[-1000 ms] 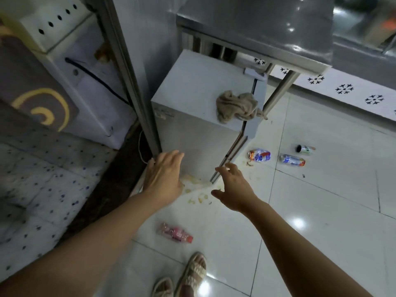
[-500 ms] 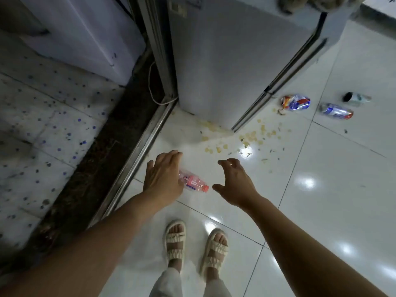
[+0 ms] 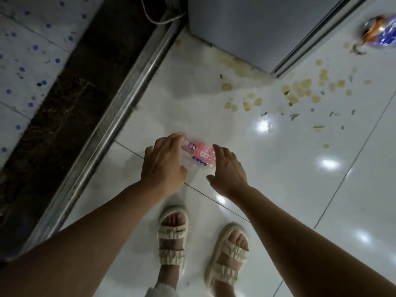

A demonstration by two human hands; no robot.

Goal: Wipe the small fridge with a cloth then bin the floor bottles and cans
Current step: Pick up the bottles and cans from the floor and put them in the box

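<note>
Looks like a kitchen or a small food shop, seen from above. Shiny white floor tiles (image 3: 278,189) with lamp glare on them. Bits of food (image 3: 300,91) spilled all over the tiles, yellow flakes and small green scraps. Bottom corner of a small grey fridge (image 3: 246,24) standing on the floor, a thin white cord (image 3: 150,16) just beside it. A long metal rail (image 3: 120,108) along the edge of the tiles, then a dark strip and speckled stone with blue dots (image 3: 27,50). A pink bottle (image 3: 199,155) and a crushed can (image 3: 380,33) lying as litter.
</note>
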